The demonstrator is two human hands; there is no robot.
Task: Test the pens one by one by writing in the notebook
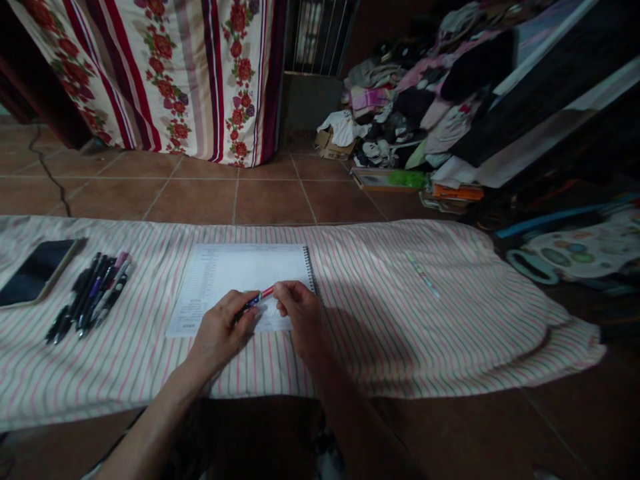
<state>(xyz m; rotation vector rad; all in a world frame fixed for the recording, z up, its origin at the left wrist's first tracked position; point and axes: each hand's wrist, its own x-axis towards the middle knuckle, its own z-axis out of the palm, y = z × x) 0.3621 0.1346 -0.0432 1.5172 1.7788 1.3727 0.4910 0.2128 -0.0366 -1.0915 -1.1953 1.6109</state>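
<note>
A slim pen (260,296) with a dark blue body and a red end is held between both hands, above the near edge of a spiral notebook. My left hand (225,327) grips its dark end with thumb and fingers. Closed on the red end is my right hand (300,310), its fingertips pinched together. The open notebook page (240,273) is white with printed text down its left side, and its coil binding runs along the right. Part of the page is hidden by the hands.
Several pens (95,290) lie bunched on the striped cloth (360,267), beside a phone (37,272) at the left. A pale patterned stick-like item (423,273) lies to the right. Beyond are a floral curtain (195,80), tiled floor and a heap of clothes (400,107).
</note>
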